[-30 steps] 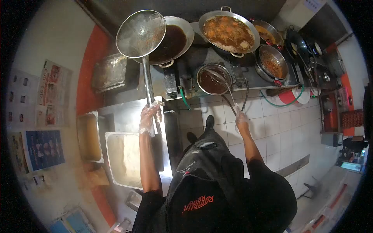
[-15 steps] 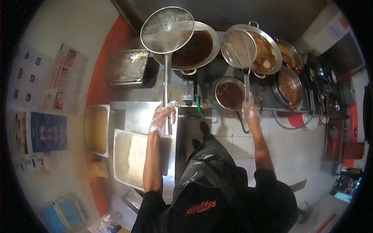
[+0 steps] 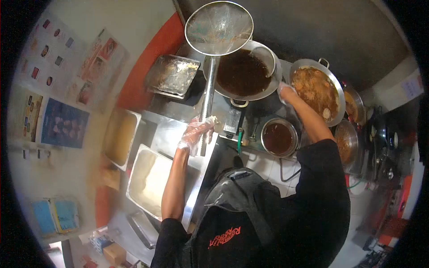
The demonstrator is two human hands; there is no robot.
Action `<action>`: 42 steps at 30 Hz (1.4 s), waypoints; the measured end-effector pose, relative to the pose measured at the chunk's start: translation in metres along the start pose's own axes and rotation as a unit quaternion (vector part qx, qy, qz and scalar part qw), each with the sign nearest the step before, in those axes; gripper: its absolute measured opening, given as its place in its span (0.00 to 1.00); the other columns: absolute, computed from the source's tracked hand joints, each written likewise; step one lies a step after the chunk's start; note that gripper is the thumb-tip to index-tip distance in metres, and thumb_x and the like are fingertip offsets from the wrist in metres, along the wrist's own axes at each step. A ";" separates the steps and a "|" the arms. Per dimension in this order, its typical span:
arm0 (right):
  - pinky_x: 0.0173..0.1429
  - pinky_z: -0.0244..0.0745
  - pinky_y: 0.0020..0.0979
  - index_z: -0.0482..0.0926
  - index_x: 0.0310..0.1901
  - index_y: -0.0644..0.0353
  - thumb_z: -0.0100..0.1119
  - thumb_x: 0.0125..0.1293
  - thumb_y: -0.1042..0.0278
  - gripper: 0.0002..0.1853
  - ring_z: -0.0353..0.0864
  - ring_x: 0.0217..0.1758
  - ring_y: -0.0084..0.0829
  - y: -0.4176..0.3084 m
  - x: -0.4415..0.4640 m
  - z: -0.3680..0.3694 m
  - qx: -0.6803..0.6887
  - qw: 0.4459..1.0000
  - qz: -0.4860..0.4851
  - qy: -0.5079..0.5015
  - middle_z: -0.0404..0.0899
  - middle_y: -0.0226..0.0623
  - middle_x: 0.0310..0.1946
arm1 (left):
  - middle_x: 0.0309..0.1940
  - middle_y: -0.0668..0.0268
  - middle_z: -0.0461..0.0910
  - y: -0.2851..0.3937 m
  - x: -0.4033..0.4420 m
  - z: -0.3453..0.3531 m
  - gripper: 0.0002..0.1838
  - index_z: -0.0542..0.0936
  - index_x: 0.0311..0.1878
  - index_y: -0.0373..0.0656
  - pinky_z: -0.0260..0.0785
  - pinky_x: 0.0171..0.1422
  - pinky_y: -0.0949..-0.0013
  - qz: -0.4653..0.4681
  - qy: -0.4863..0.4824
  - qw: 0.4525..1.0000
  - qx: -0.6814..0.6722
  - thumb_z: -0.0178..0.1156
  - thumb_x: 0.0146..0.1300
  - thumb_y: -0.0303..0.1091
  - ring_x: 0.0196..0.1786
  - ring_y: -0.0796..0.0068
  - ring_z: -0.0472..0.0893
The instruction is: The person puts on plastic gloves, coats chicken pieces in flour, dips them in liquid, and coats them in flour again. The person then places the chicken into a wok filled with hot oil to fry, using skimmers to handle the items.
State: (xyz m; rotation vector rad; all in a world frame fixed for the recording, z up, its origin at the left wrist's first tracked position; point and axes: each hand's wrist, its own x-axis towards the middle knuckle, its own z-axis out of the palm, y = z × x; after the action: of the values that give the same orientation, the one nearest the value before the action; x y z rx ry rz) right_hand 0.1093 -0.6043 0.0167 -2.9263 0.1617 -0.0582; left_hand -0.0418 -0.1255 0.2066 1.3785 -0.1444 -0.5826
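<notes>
My left hand (image 3: 196, 134), in a clear plastic glove, is closed around the long metal handle of a large mesh strainer (image 3: 219, 29). Its round basket is raised above the far rim of a wide pan (image 3: 268, 95) of dark brown oil. My right hand (image 3: 286, 92), also gloved, is closed at the right side of that pan on the handle of a second strainer (image 3: 273, 62). This strainer's curved rim shows at the pan's right inner side; the rest is hard to make out. Beside my right forearm is another wide pan (image 3: 342, 100) with food frying in bubbling oil.
A small pot (image 3: 295, 142) of dark liquid sits at the stove's front edge. Left are a crusted metal tray (image 3: 172, 76), a bin of yellowish liquid (image 3: 120, 138) and a bin of pale powder (image 3: 149, 181). More pans (image 3: 346, 143) stand at the right.
My right hand has moved forward, bringing its strainer from beside the frying pan to the dark-oil pan. My left hand still holds its strainer up. The view has turned.
</notes>
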 end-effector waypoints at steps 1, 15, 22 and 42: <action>0.42 0.77 0.41 0.81 0.34 0.66 0.55 0.55 0.72 0.09 0.83 0.38 0.41 0.011 0.004 0.015 -0.005 1.000 -0.006 0.000 0.81 0.53 0.36 | 0.20 0.69 0.72 -0.005 0.002 -0.002 0.13 0.78 0.39 0.40 0.66 0.22 0.73 0.004 0.004 1.000 -0.006 0.62 0.59 0.40 0.20 0.78 0.72; 0.29 0.70 0.41 0.79 0.31 0.63 0.58 0.59 0.52 0.19 0.78 0.25 0.42 -0.086 -0.084 -0.054 0.103 0.966 -0.134 -0.196 0.78 0.47 0.21 | 0.18 0.69 0.71 -0.013 0.010 -0.009 0.15 0.80 0.40 0.39 0.64 0.24 0.74 0.005 0.004 0.999 0.033 0.62 0.59 0.41 0.19 0.79 0.71; 0.32 0.72 0.41 0.79 0.33 0.63 0.57 0.59 0.56 0.16 0.79 0.26 0.43 -0.107 -0.101 -0.063 0.185 0.959 -0.098 -0.191 0.79 0.50 0.24 | 0.20 0.69 0.72 -0.023 0.014 -0.013 0.13 0.79 0.40 0.39 0.64 0.23 0.74 0.002 0.002 1.000 -0.018 0.63 0.59 0.39 0.21 0.79 0.72; 0.13 0.57 0.18 0.67 0.63 0.49 0.58 0.65 0.66 0.25 0.61 0.15 0.14 -0.105 -0.323 -0.066 0.716 0.621 0.301 -0.109 0.73 0.21 0.27 | 0.22 0.68 0.75 -0.077 0.066 -0.019 0.13 0.80 0.30 0.40 0.66 0.29 0.72 -0.024 -0.018 0.998 0.049 0.60 0.60 0.41 0.25 0.78 0.75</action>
State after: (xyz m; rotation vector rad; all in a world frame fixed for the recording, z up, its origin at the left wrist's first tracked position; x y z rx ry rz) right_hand -0.2037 -0.4795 0.0947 -1.1360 0.6614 0.1909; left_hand -0.0015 -0.1455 0.1142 1.4703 -0.1699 -0.6481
